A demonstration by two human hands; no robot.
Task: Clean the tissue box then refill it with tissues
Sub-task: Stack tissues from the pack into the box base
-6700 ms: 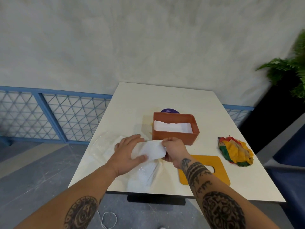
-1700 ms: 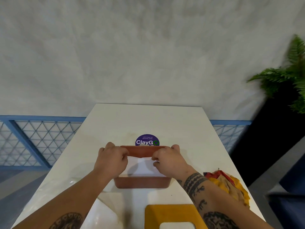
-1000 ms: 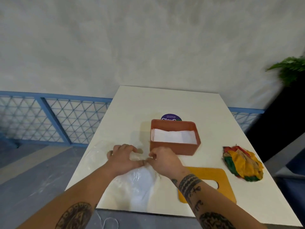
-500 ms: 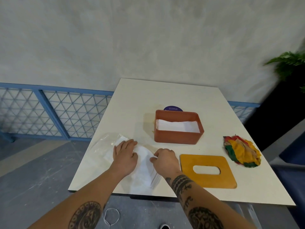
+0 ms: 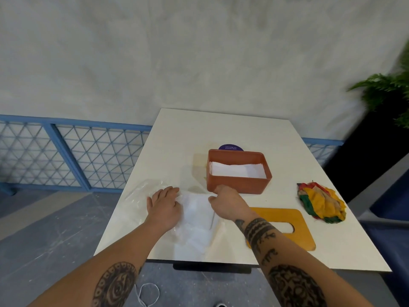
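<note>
An open terracotta tissue box (image 5: 238, 186) stands mid-table with white tissues (image 5: 238, 170) inside it. Its yellow lid (image 5: 285, 227) with an oval slot lies flat in front of it, to the right. A clear plastic pack of white tissues (image 5: 195, 220) lies near the table's front left. My left hand (image 5: 164, 206) rests flat on the pack's left side, fingers spread. My right hand (image 5: 228, 201) pinches the top edge of the tissue stack at the pack's right side.
A crumpled red, yellow and green cloth (image 5: 321, 203) lies at the right of the white table (image 5: 221, 129). A purple round sticker (image 5: 230, 147) shows behind the box. A blue lattice railing (image 5: 66, 156) runs on the left, and a potted plant (image 5: 389, 94) stands on the right.
Both hands left the box, where they were pressing tissues in, and came back to the plastic pack. Over the last half second my right hand shifted up onto the stack's top edge.
</note>
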